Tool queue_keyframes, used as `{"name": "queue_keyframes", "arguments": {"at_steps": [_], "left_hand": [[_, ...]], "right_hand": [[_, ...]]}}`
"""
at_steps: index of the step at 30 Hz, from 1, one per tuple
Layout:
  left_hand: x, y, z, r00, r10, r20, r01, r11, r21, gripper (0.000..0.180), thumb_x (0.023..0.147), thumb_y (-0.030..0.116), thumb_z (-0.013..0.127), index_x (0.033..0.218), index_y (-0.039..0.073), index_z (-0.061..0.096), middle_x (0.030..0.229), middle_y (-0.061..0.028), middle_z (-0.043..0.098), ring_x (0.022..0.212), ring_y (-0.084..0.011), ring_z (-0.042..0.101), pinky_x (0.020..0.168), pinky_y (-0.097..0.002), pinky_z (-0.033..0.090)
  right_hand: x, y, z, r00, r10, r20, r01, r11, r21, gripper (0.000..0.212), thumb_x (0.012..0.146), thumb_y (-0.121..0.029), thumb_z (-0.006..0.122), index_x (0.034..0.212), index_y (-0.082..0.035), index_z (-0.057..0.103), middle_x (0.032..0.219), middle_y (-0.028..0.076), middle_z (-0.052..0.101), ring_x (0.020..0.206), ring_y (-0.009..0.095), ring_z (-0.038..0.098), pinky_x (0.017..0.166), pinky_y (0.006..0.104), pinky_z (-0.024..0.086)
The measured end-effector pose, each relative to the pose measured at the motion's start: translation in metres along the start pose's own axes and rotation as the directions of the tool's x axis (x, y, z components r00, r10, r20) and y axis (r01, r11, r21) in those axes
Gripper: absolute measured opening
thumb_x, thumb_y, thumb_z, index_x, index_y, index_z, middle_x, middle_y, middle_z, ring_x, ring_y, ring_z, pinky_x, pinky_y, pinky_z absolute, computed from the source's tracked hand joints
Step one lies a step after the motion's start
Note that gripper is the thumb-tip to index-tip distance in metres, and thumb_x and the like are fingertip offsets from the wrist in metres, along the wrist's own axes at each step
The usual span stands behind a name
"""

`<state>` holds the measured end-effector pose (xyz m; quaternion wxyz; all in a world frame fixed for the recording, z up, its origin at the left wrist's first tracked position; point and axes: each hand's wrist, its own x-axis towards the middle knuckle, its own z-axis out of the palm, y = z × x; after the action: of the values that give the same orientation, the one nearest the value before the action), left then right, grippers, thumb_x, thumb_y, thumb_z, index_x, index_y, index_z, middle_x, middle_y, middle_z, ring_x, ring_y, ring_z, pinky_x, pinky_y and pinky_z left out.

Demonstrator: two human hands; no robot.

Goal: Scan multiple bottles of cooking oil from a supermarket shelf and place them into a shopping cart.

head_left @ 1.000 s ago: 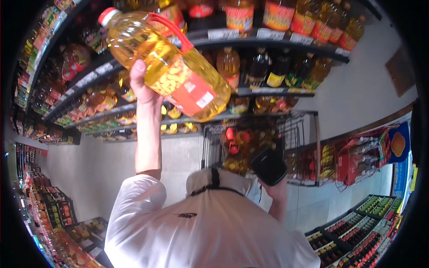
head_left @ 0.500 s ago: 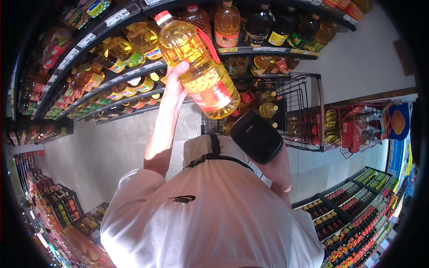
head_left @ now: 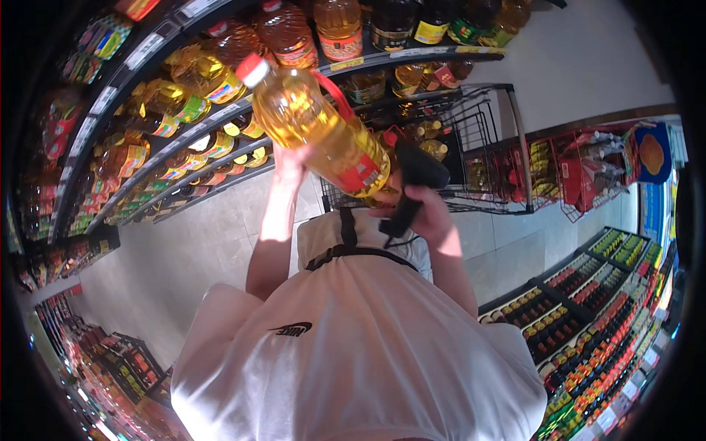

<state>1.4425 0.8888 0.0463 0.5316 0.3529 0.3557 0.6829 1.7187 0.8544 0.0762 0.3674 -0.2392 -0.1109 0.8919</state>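
Note:
A large clear bottle of golden cooking oil [head_left: 294,110] is tilted in front of me, its white-and-red cap toward the upper left. It has a red strap handle and a red label near the base. My left hand [head_left: 291,160] is closed around its side from below. In my right hand [head_left: 429,213] is a black handheld scanner [head_left: 423,170], gripped by its handle with the broad head close to the bottle's base. A cable hangs by the handle.
Oil bottles fill the shelves [head_left: 412,56] ahead and to the left. Beyond my right hand stands a black wire shopping cart [head_left: 521,147] with bottles inside. Red wire baskets [head_left: 566,176] of bottles are farther right. Racks of small jars [head_left: 588,294] stand at lower right.
The oil bottle has moved slightly down and left and turned. My right hand has raised and turned the scanner, so its head now faces the bottle's lower end.

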Motion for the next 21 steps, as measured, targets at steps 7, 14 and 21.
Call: {"name": "queue_keyframes", "arguments": {"at_steps": [7,14,21], "left_hand": [[-0.036,0.009,0.021,0.975,-0.104,0.198,0.111,0.993,-0.029,0.095,0.058,0.019,0.092,0.139,0.007,0.044,0.140,-0.0127,0.047,0.120,-0.0257,0.056,0.100,-0.0429,0.048],[-0.033,-0.024,-0.018,0.861,-0.446,0.244,0.187,0.724,0.664,0.063,0.070,0.014,0.074,0.127,0.002,0.052,0.113,-0.0125,0.065,0.106,-0.0215,0.063,0.094,-0.0358,0.049],[-0.046,-0.135,-0.057,0.987,-0.145,0.065,0.017,0.502,0.865,0.049,0.074,0.014,0.076,0.119,0.003,0.059,0.109,-0.0159,0.063,0.098,-0.0311,0.064,0.087,-0.0387,0.052]], "right_hand": [[0.033,0.038,-0.072,0.985,0.065,-0.160,-0.023,0.968,0.251,0.029,0.081,-0.023,0.066,0.104,-0.011,0.055,0.117,0.014,0.059,0.113,0.039,0.057,0.098,0.0661,0.043],[0.078,0.098,-0.175,0.967,0.192,-0.167,-0.117,0.920,0.375,0.047,0.087,-0.019,0.060,0.132,-0.009,0.050,0.125,0.013,0.058,0.113,0.033,0.058,0.094,0.0521,0.050],[0.038,0.077,-0.195,0.939,-0.036,-0.343,0.060,0.996,0.060,0.042,0.091,-0.019,0.055,0.131,-0.007,0.049,0.131,0.018,0.057,0.120,0.038,0.056,0.097,0.0521,0.049]]}}
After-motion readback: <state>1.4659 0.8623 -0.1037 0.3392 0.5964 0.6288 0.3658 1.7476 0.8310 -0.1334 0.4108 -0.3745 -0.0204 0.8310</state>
